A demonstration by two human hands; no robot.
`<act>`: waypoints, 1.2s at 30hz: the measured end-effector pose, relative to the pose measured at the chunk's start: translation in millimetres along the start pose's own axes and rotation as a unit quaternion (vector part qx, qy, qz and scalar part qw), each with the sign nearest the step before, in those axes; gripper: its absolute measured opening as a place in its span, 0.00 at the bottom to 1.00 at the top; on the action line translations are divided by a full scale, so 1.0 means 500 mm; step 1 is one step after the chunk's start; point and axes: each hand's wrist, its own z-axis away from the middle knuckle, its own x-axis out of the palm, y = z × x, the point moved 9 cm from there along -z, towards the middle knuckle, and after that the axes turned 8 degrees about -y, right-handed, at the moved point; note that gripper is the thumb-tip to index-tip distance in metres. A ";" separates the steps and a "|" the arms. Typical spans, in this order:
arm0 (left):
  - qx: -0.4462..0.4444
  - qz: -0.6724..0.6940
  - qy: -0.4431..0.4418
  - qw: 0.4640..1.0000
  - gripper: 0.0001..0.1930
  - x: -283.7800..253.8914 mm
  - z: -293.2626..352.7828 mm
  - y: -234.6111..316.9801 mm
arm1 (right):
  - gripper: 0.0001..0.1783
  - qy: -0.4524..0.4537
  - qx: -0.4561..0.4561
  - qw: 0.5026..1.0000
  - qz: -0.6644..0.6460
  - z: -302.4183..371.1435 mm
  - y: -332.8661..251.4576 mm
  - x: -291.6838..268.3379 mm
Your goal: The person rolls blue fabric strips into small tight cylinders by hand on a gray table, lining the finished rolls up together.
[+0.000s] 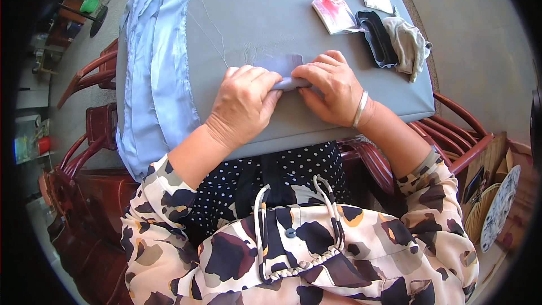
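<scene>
Both hands meet at table centre: left hand [244, 101] and right hand [332, 89] pinch a small grey cloth piece [285, 70], fingertips together along its folded edge. Best to press the crease flat and even, I'd say. At two o'clock lie a black tray [377, 38] and a glove [409, 42]; at nine o'clock, blue fabric [155, 73].
</scene>
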 end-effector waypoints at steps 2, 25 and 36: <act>-0.039 0.029 -0.033 0.998 0.09 0.001 -0.004 -0.014 | 0.16 0.000 0.034 0.999 -0.036 0.004 0.011 0.005; -0.086 0.042 -0.068 0.993 0.09 0.034 -0.036 -0.053 | 0.39 0.056 0.052 0.994 -0.083 0.011 0.061 -0.015; 0.000 0.141 0.063 0.988 0.10 -0.030 -0.014 0.004 | 0.13 -0.105 0.072 0.971 -0.204 -0.042 0.007 -0.010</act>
